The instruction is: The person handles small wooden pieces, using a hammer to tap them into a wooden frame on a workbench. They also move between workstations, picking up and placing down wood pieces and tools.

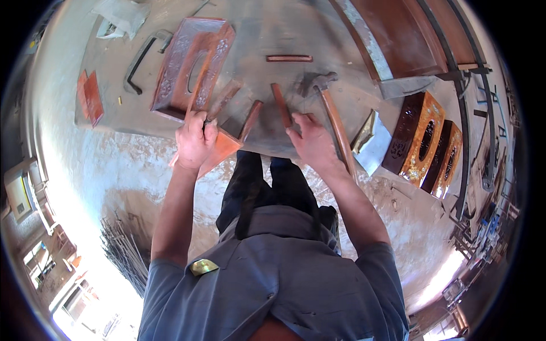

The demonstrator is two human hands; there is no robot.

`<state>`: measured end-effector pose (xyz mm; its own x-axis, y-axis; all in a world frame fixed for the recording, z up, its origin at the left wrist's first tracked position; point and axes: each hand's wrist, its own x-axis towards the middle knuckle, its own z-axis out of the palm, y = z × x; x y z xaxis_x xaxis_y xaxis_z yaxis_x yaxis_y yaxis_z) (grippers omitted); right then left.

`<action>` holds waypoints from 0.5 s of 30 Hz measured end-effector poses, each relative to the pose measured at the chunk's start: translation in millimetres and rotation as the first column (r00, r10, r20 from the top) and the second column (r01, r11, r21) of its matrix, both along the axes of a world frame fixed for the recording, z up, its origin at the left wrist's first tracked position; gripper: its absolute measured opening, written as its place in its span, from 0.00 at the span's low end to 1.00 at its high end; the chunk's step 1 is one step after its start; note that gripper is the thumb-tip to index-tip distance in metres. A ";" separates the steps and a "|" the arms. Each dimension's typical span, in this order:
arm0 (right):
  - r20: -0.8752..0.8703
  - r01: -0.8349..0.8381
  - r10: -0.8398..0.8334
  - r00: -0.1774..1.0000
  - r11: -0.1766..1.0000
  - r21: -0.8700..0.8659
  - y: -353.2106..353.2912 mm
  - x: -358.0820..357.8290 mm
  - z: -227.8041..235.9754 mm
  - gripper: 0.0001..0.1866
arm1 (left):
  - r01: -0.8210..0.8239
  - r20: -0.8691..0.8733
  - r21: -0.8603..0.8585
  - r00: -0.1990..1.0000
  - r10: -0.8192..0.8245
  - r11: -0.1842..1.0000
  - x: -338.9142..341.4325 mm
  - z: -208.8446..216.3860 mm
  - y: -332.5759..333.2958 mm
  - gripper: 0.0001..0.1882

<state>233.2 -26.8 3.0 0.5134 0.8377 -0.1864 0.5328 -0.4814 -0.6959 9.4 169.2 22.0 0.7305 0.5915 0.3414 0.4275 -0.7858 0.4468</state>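
Note:
My left hand is closed at the table's near edge, around an orange-brown wooden panel that juts out past that edge. Beside its thumb a flat, brown, blade-like tool points away from me; whether the hand also grips it is hidden. Between thumb and fingers, my right hand holds the near end of a narrow reddish-brown strip. A similar strip lies between the hands. To the right of my right hand rests a hammer, its head pointing away from me.
A carved reddish box-like piece with an oval opening lies beyond my left hand, near a C-clamp. Another strip lies farther back. Folded sandpaper-like sheets and glossy carved pieces are on the right.

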 end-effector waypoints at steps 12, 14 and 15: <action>-0.224 -0.129 0.074 0.972 0.962 -0.239 -72.4 -3.3 41.1 0.14 | -0.204 -0.018 0.013 0.979 0.204 0.979 -111.0 73.9 103.0 0.08; -0.324 -0.178 0.045 0.945 0.901 -0.395 -100.3 -19.3 48.0 0.15 | -0.303 -0.087 -0.002 0.949 0.301 0.953 -134.3 74.0 147.7 0.09; -0.357 -0.180 0.008 0.934 0.875 -0.450 -112.7 -29.5 49.4 0.17 | -0.324 -0.114 0.018 0.939 0.324 0.946 -145.4 71.7 172.0 0.10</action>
<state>203.7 -139.5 52.4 0.2710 0.6465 -0.7131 0.3694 -0.7540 -0.5432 -136.0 341.2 93.7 0.5335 0.8028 0.2662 0.7069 -0.5961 0.3808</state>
